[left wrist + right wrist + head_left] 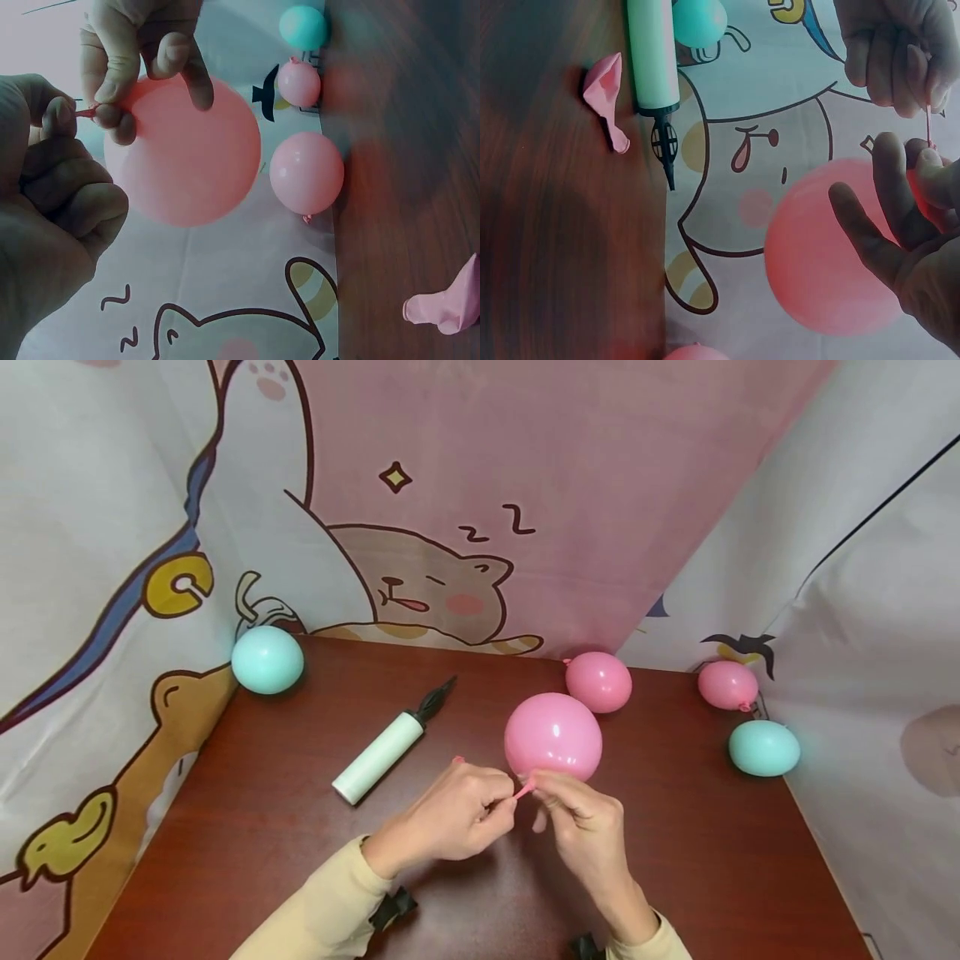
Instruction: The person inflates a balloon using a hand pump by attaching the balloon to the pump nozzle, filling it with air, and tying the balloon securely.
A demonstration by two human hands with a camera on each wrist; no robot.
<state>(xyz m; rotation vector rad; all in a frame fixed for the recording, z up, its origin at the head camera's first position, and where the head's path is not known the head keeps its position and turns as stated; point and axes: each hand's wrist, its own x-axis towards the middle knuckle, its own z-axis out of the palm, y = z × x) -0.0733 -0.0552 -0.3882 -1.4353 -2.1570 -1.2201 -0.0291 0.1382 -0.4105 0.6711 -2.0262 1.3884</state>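
A large inflated pink balloon is held between my two hands, its neck stretched toward the left. My left hand pinches the end of that neck between thumb and curled fingers. With thumb and fingertips, my right hand pinches the neck close to the balloon's body. The right wrist view shows other fingers of the right hand spread in front of the balloon. A limp pink balloon lies on the table beyond my left hand, mostly hidden by it in the head view.
A white hand pump with a black nozzle lies on the brown table, left of centre. One teal balloon sits at the back left. Toward the back right are two smaller pink balloons and another teal balloon. Printed cloth surrounds the table.
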